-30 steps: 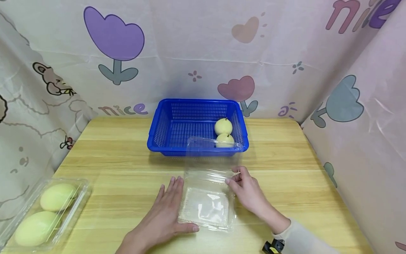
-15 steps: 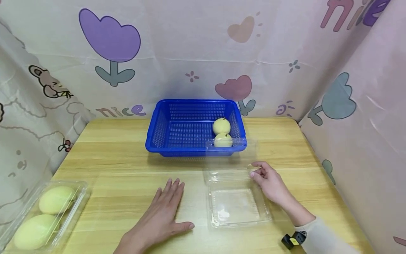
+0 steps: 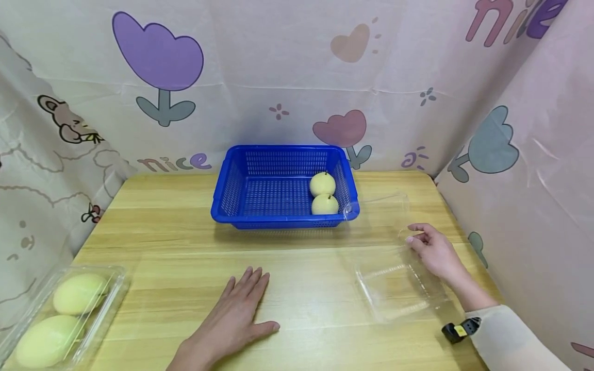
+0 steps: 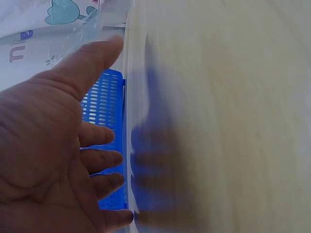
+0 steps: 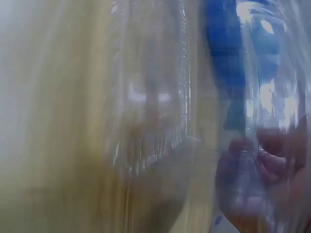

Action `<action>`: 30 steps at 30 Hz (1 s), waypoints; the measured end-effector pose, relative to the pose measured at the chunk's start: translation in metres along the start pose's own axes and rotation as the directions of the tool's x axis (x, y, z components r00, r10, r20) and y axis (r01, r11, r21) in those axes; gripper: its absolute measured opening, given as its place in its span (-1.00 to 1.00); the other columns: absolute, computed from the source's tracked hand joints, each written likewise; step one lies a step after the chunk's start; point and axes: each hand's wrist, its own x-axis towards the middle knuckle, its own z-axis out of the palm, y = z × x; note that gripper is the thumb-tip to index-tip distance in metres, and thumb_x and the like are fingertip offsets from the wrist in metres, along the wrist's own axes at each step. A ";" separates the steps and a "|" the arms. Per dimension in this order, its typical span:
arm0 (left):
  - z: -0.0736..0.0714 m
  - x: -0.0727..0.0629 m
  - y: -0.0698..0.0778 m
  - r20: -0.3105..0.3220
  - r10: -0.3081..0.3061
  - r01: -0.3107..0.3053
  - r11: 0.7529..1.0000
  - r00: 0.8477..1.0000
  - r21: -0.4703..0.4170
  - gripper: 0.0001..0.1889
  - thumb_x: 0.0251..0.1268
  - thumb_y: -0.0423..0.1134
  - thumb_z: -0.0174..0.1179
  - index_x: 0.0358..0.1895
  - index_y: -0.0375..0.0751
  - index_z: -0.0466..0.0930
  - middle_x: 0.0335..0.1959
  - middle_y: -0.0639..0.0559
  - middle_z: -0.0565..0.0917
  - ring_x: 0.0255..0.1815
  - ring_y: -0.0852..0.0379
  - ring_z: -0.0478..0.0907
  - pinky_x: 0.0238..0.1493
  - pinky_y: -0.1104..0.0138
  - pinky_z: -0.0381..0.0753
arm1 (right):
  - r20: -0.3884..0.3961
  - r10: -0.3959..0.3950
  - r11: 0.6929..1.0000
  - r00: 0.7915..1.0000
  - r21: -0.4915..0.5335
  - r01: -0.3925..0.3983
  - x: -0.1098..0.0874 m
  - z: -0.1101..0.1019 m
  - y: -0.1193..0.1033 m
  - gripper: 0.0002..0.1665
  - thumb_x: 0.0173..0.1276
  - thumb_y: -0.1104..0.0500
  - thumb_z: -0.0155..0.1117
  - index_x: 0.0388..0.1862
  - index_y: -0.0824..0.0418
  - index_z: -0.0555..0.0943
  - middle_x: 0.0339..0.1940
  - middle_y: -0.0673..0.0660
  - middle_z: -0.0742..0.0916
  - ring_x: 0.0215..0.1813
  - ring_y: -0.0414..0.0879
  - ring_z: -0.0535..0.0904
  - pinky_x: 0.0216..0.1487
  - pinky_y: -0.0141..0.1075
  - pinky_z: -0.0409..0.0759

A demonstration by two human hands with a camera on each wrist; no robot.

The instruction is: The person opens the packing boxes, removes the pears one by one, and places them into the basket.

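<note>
In the head view my right hand (image 3: 435, 253) pinches the edge of a clear plastic clamshell box (image 3: 394, 291) near its hinge. The box stands unfolded on the right of the table, its lid raised towards the blue basket's corner, and nothing lies in it. The right wrist view shows the clear ribbed plastic (image 5: 150, 145) close up and blurred, with fingers behind it. My left hand (image 3: 232, 319) has its fingers spread near the tabletop, holding nothing; the left wrist view shows its palm (image 4: 39, 141) and separated fingers.
A blue plastic basket (image 3: 284, 222) at the back holds two pale yellow pears (image 3: 322, 184) on its right side. At the front left, a clear clamshell box (image 3: 99, 330) holds two more pears (image 3: 80, 293). Printed curtains (image 3: 260, 62) enclose the wooden table (image 3: 153, 232).
My right hand has carried the clear clamshell box from beside my left hand over to the right, and the box has turned somewhat. The left hand stays almost where it was.
</note>
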 end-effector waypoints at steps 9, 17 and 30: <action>-0.001 -0.001 -0.007 -0.012 -0.025 0.025 0.999 1.000 0.028 0.03 0.27 0.33 0.39 0.63 -0.26 0.27 0.67 -0.28 0.23 0.73 -0.29 0.03 0.66 -0.34 -0.03 | -0.088 0.066 0.995 0.994 -0.068 -0.072 0.016 -0.026 0.026 -0.46 0.71 0.07 0.06 0.41 0.46 0.44 -0.11 0.37 0.73 -0.26 -0.05 0.65 -0.41 -0.32 0.56; -0.007 -0.008 -0.021 -0.048 -0.062 0.065 0.995 0.997 0.072 0.02 0.23 0.35 0.40 0.59 -0.27 0.35 0.66 -0.29 0.26 0.71 -0.32 0.07 0.63 -0.39 -0.03 | -0.177 0.156 0.973 0.972 -0.141 -0.181 0.034 -0.048 0.043 -0.44 0.69 0.06 0.03 0.35 0.52 0.47 0.01 0.52 0.71 -0.13 0.18 0.66 -0.27 -0.23 0.51; -0.014 -0.020 -0.034 -0.088 -0.084 0.093 0.991 0.993 0.100 -0.03 0.23 0.28 0.44 0.55 -0.30 0.39 0.64 -0.34 0.28 0.68 -0.38 0.12 0.56 -0.45 0.06 | -0.222 0.135 0.929 0.966 -0.310 -0.201 0.047 -0.067 0.056 -0.33 0.72 0.02 -0.18 0.43 0.59 0.37 0.28 0.69 0.53 0.20 0.63 0.47 0.17 0.38 0.49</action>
